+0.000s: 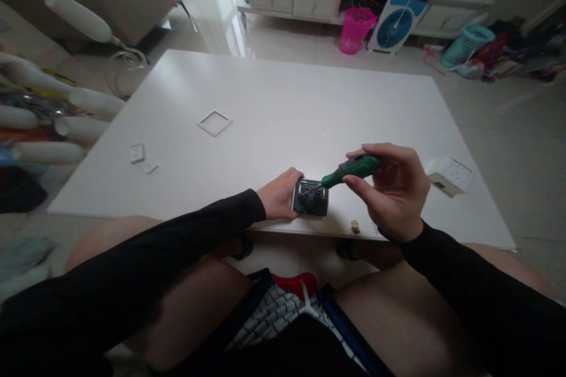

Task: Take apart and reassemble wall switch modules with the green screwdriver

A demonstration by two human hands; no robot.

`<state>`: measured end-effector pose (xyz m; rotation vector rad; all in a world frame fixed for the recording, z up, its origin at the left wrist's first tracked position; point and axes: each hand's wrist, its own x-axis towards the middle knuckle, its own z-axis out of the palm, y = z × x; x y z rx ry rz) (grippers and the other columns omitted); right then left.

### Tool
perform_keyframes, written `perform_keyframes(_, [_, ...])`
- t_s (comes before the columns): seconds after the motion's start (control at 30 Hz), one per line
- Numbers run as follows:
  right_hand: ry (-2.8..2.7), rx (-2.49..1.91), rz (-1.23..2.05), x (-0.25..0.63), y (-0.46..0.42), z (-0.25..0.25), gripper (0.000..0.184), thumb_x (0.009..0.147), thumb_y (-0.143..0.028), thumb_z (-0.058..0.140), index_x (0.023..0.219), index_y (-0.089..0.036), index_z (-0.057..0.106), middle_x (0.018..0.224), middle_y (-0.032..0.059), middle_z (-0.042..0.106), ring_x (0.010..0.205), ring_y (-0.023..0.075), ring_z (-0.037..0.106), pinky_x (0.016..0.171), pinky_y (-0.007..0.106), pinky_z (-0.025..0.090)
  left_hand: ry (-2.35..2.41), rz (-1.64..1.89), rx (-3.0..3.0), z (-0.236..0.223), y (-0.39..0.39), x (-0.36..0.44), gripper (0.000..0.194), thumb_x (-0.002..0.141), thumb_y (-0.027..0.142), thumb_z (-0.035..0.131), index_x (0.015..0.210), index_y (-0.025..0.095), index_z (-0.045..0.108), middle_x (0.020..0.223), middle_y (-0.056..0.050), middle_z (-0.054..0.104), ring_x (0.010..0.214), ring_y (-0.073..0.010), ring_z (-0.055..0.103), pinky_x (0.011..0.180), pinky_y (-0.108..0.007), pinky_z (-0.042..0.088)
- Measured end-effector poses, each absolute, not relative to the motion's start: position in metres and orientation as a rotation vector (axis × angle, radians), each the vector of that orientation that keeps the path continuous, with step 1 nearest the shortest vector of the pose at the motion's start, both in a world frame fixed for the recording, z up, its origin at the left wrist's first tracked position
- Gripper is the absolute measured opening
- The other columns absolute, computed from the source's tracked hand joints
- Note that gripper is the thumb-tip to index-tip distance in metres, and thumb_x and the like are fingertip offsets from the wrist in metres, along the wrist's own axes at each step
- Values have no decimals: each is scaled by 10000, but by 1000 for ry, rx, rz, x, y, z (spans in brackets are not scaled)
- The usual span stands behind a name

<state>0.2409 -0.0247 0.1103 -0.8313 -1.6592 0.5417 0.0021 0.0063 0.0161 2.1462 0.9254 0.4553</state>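
Near the front edge of the white table (274, 94), my left hand (282, 193) grips the left side of a small square socket module (313, 203) with a dark, open inner face turned up. My right hand (395, 188) is closed around the green handle of a screwdriver (349, 171). Its thin shaft slants down to the left, and the tip reaches the left part of the module's dark face. Whether the tip sits in a screw is too small to tell. A tiny yellow and blue figure (355, 227) lies at the table edge between the module and my right wrist.
A white square frame (204, 125) lies left of centre, with two small white socket plates (149, 165) farther left. White socket boxes (451, 177) stand at the right. Beyond the table are a pink basket (354, 29) and a blue and white fan (395, 23).
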Motion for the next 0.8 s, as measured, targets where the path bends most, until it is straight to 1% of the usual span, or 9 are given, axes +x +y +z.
perform_keyframes(0.13, [-1701,-768,520,241,-27,107,584,801,-167,887,1308,-364,675,1112,8,749,987,229,752,773,393,689,938,455,2161,13,7,3,661,631,267,815,1192,198,471,1162,-103,552,1072,-305,598,941,-441,530])
perform_keyframes(0.27, [-1740,-760,474,240,-28,106,600,794,-174,887,1319,-375,677,1110,15,751,983,252,750,774,438,687,961,443,2171,12,6,3,673,622,280,823,1190,197,471,1164,-106,557,1065,-314,600,935,-450,529])
perform_keyframes(0.4, [-1768,-742,462,241,-30,107,629,802,-142,874,1348,-379,672,1120,23,759,980,256,743,789,460,675,971,442,2184,12,6,3,681,630,295,818,1207,192,472,1170,-111,562,1068,-318,600,940,-459,526])
perform_keyframes(0.57, [-1796,-700,483,242,-29,108,663,801,-112,879,1378,-361,669,1143,33,764,979,248,734,784,440,661,983,431,2190,10,6,3,678,631,324,824,1195,175,478,1160,-123,566,1044,-320,600,922,-471,533])
perform_keyframes(0.8, [-1795,-674,486,239,-30,107,663,806,-103,882,1390,-337,672,1155,45,760,1002,242,732,789,406,655,981,436,2201,13,6,4,667,632,286,824,1192,209,472,1172,-109,574,1065,-321,607,914,-472,542])
